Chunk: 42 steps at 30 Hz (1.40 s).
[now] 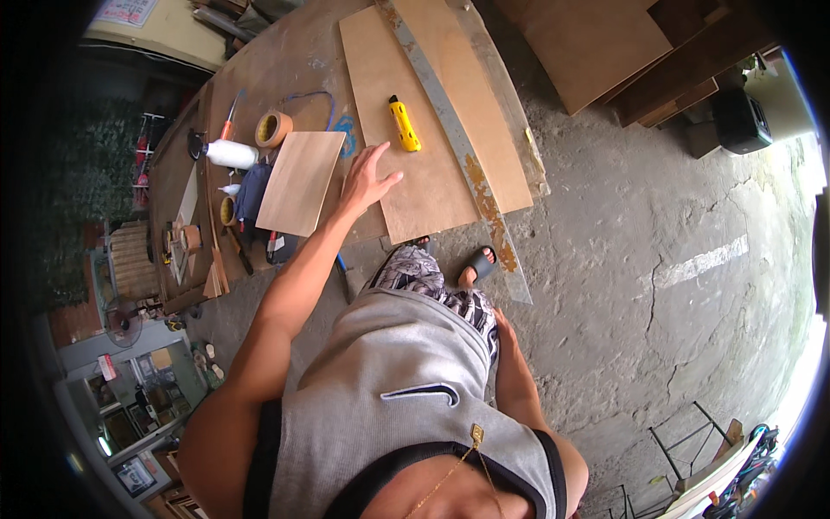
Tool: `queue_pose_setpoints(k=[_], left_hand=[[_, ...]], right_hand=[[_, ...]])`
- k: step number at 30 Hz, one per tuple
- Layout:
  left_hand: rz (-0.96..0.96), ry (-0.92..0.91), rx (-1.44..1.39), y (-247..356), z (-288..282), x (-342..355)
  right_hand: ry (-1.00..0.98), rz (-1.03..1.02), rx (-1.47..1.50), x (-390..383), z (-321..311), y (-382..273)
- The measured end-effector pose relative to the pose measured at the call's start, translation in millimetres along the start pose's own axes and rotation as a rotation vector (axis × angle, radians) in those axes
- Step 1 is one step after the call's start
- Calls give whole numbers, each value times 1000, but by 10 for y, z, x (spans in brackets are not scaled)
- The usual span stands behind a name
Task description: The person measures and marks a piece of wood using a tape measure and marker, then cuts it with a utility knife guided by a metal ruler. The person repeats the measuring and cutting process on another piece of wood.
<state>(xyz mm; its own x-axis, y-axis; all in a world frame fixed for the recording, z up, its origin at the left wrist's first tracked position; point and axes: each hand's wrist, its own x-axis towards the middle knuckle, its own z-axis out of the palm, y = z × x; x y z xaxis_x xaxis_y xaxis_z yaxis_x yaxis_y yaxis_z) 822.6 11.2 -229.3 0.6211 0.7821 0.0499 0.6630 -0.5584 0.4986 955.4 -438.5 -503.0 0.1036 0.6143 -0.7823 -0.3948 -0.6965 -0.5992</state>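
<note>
My left hand (370, 183) reaches over the workbench with thumb and fingers spread and nothing in them. Just past its fingertips lies a yellow utility knife (404, 125) on a thin plywood sheet (372, 52). A long metal straightedge (450, 130), rusty toward its near end, crosses the sheet and sticks out beyond the bench's near side. Left of my hand is a smaller rectangular plywood piece (298, 182). My right hand (501, 327) hangs down beside my thigh, its fingers mostly hidden.
On the bench's left stand a tape roll (270, 130), a white bottle (232, 155), a dark cloth (252, 192) and an orange-handled tool (227, 128). Large wood panels (596, 48) lean at the upper right. Cracked concrete floor (605, 225) extends to the right.
</note>
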Motion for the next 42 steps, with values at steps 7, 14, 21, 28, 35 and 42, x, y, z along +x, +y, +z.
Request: queue_pose_setpoints(k=[7,14,21,28,35,42], left_hand=[[-284,27,81,64,382,782],[-483,-32,92,85,279,1071],[-746,-348,-796,-174,-488,827],[-803,24,-685,-1152,-1362,58],[-990,-25,317,-1718,-1787,-611],[-1051,47,249,-1833,-1726,-753]], right_hand=[[120,286,138,-243,155,-497],[63,-765,-435,-142,45,25],[42,3,-80,-19,-66,178],[26,42,-37,163,9,63],[28,73,8,165,-27,14],[25,75,22,307,17,2]])
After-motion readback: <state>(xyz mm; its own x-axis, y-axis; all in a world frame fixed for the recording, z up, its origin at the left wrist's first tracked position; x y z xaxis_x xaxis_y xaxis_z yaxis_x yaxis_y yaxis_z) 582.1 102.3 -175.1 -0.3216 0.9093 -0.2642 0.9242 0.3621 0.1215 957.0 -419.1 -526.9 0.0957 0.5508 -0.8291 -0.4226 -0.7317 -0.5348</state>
